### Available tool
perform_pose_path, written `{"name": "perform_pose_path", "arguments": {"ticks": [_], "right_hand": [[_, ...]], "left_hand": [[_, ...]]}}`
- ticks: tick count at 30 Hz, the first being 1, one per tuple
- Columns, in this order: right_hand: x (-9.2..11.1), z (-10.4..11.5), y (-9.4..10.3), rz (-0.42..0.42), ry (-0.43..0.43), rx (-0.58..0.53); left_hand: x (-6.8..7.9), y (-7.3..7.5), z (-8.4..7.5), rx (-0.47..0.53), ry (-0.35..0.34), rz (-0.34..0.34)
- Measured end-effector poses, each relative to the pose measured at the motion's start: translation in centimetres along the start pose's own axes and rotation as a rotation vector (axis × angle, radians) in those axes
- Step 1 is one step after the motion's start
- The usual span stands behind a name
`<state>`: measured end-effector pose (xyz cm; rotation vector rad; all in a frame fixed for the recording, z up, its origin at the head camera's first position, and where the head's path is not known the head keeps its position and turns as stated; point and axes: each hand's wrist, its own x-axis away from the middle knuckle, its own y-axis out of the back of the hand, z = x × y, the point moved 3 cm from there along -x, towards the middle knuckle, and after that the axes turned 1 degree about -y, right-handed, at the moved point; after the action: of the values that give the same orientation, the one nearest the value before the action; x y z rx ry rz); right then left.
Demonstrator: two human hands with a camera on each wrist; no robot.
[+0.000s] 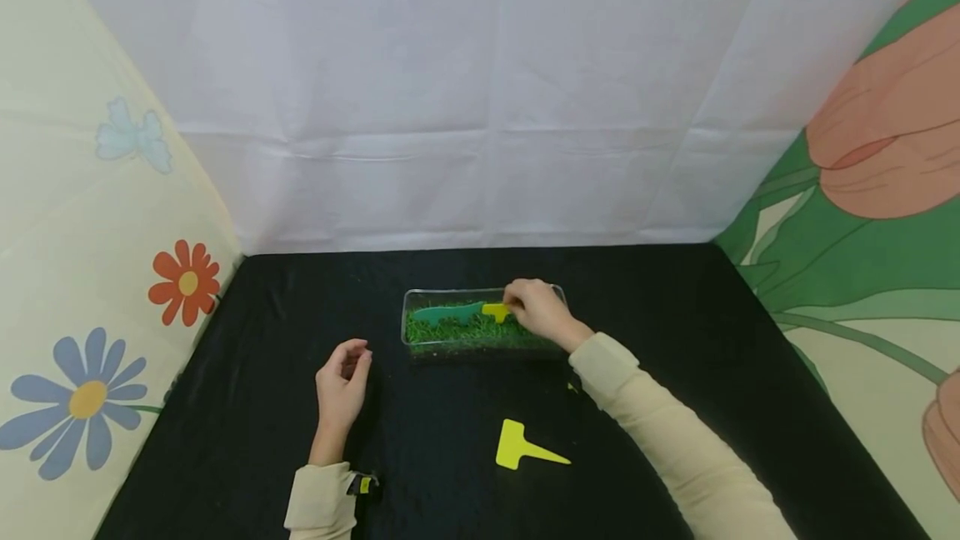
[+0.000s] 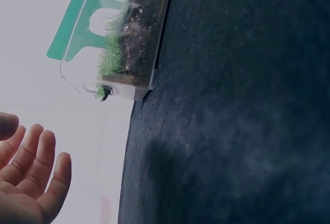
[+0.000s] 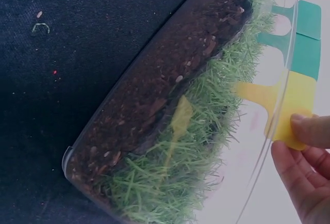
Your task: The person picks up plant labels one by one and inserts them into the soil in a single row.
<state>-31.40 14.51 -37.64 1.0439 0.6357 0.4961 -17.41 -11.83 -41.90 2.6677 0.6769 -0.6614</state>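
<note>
A clear plastic box (image 1: 480,347) of soil and grass stands on the black cloth. My right hand (image 1: 538,307) reaches over its right part and pinches the head of a yellow T-shaped plant label (image 3: 294,102) between thumb and fingers. In the right wrist view, that label's stem runs down into the grass (image 3: 227,79). Beside it, green plant labels (image 1: 446,314) stand in a row with stems in the grass. My left hand (image 1: 341,386) is off to the box's left, fingers loosely bent, holding nothing.
Another yellow plant label (image 1: 512,445) lies flat on the black cloth (image 1: 435,473), in front of the box. A white sheet (image 1: 480,107) hangs behind, with flower-printed panels (image 1: 90,273) at the sides. Small crumbs (image 3: 55,72) dot the cloth near the box.
</note>
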Motion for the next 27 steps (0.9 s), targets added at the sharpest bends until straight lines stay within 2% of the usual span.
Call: {"name": "perform_pose_path", "arguments": {"ticks": [15,27], "right_hand": [[-0.43,0.13,-0.07,0.003,-0.034,-0.002],[0.20,-0.32,-0.05,0.013,-0.039,0.019]], "left_hand": [[0.06,-0.18,0.06,-0.001,0.006,0.015],[0.08,-0.07,-0.08,-0.002,0.006,0.008]]}}
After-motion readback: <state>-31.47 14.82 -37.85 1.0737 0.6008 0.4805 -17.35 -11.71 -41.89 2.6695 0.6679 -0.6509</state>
